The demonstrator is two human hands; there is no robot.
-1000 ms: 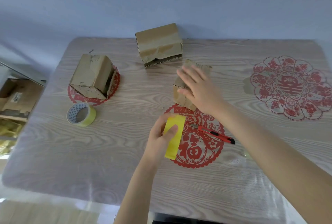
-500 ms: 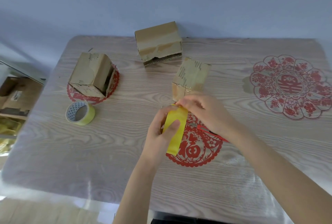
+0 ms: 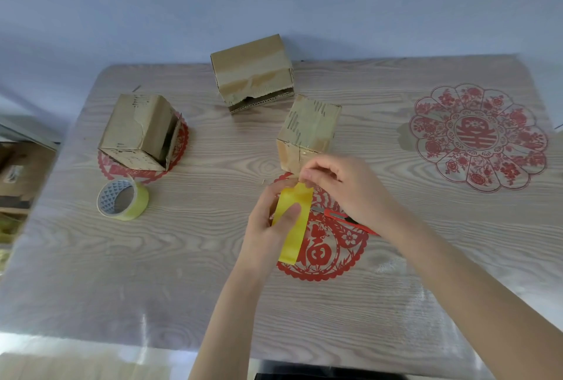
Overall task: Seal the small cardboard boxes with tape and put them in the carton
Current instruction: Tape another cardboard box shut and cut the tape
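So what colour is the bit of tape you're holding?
Bright yellow. The tape strip shows best in the head view, the only one here.

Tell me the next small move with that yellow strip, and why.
Probably carry the tape strip onto the nearest small box and press its top end down. The left hand grips the strip's middle, the right hand pinches its top edge, just in front of that box.

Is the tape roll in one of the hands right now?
No: the tape roll lies on the table, while the left hand and right hand hold only a cut yellow tape strip.
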